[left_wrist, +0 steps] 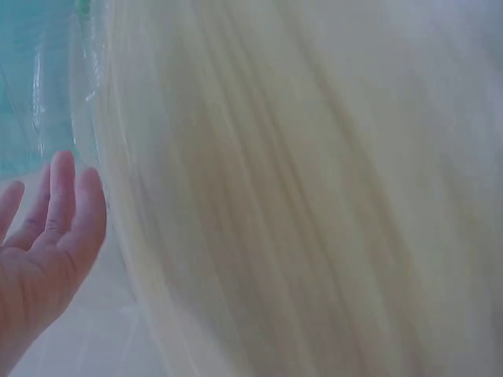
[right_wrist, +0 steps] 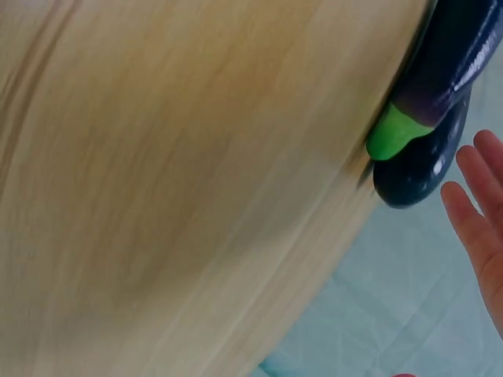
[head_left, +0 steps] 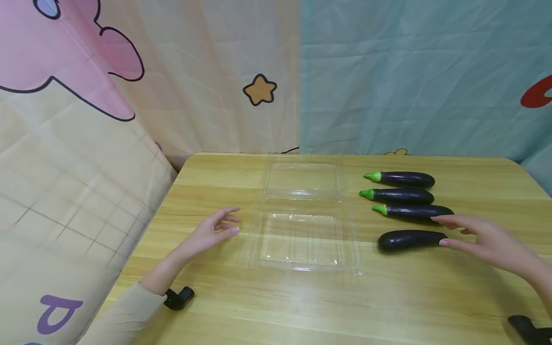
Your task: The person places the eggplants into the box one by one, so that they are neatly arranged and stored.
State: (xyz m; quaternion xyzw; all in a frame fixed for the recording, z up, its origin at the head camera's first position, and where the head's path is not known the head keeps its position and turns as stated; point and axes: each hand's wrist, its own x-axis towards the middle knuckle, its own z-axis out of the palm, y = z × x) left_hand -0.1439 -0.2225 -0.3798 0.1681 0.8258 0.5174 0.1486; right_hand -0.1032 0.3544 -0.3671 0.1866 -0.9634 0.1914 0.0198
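Observation:
A clear plastic clamshell box (head_left: pixel 302 266) lies unfolded on the wooden table, its lid half toward the back. My left hand (head_left: pixel 212 232) hovers just left of the box with its fingers loosely bent and nothing in them. To the right, several dark purple eggplants lie sideways; three have green stems pointing left. The nearest eggplant (head_left: pixel 407 240) faces the other way; its green stem (right_wrist: pixel 397 133) shows in the right wrist view. Over this stem end reaches my right hand (head_left: pixel 489 239), thumb and fingers apart. In the right wrist view, the fingers (right_wrist: pixel 465 220) appear separate from the eggplants.
The wooden table (head_left: pixel 276 306) ends at a patterned cloth backdrop (head_left: pixel 215 86). A black object (head_left: pixel 178 298) shows beside the left sleeve, and another black piece (head_left: pixel 528 330) appears at the lower right, under the right forearm.

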